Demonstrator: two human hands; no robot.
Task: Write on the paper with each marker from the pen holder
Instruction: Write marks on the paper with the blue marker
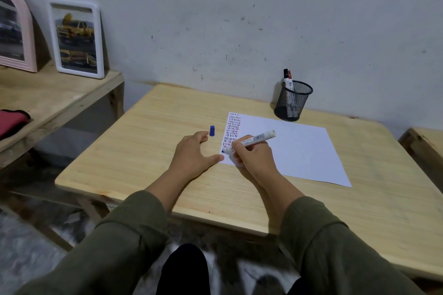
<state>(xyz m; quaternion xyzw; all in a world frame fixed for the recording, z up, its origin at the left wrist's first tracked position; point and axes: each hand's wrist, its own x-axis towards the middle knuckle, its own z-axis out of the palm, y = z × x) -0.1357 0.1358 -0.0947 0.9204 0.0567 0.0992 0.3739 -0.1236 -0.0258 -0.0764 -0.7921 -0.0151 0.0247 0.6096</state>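
Note:
A white sheet of paper (292, 148) lies on the wooden table (148, 151), its left strip filled with rows of short blue, black and red strokes. My right hand (254, 155) grips a white marker (251, 140), its blue tip touching the paper's lower left corner. My left hand (194, 153) rests flat on the table beside the paper, fingers spread, thumb at the paper's edge. The blue cap (212, 131) stands on the table just past my left fingertips. A black mesh pen holder (293, 100) behind the paper holds two markers (288, 79), one black-capped and one red-capped.
The table stands against a grey wall (239, 19). On the left a lower wooden shelf (48, 100) carries two framed pictures (76, 38) and a red cloth (12, 122). Another wooden piece (424, 143) sits at the right edge.

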